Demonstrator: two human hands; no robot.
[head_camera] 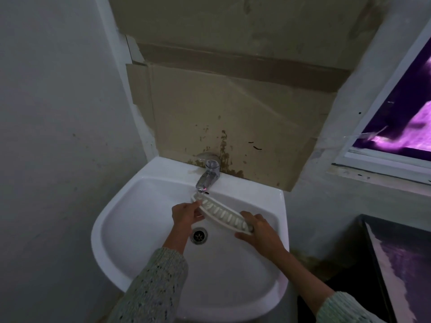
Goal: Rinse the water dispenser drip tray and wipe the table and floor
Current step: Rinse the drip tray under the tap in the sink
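A: Where is the drip tray (221, 212) lying?
B: Over the sink (112, 259), long axis running from the tap (208, 174) at the back rim toward the right rim — far end under the spout.
A: Grip?
B: Left hand (185, 214) is pinching the tap end; right hand (261, 230) is clasping the near end — likely rinsing.
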